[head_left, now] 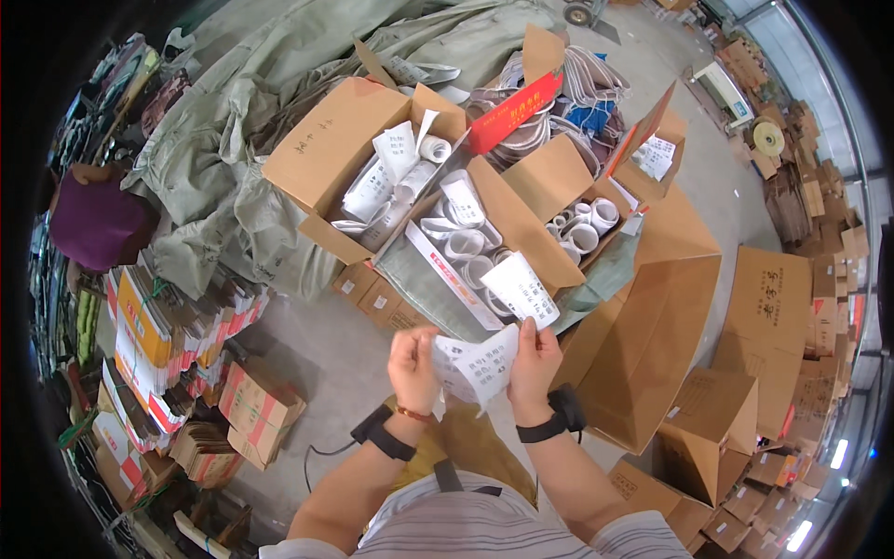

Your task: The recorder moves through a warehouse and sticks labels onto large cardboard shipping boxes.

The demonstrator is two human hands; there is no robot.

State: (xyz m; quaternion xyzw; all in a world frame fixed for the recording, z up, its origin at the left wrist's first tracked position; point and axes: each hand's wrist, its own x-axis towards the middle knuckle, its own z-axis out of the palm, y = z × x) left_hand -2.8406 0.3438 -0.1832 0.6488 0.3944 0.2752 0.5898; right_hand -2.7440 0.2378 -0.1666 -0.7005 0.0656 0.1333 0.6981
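Observation:
In front of my body I stretch a strip of white printed labels (480, 368) between both hands. My left hand (411, 369) is closed on its left end, the fingers curled in. The thumb of my right hand (535, 368) pinches the right end. Just above that thumb, another white printed label piece (520, 287) leans over an open carton; whether it joins the strip I hold cannot be made out. Rolls of white labels (463, 244) lie in this carton (521, 219). More rolls (585, 238) stand in the compartment to its right.
Another open carton (326, 135) of label rolls stands at the far left, beside a grey-green tarp (223, 177). Stacked flat cartons (154, 345) and a purple-covered seat (102, 219) are on the left. Big open boxes (652, 345) crowd the right. Coiled rope (587, 79) lies behind.

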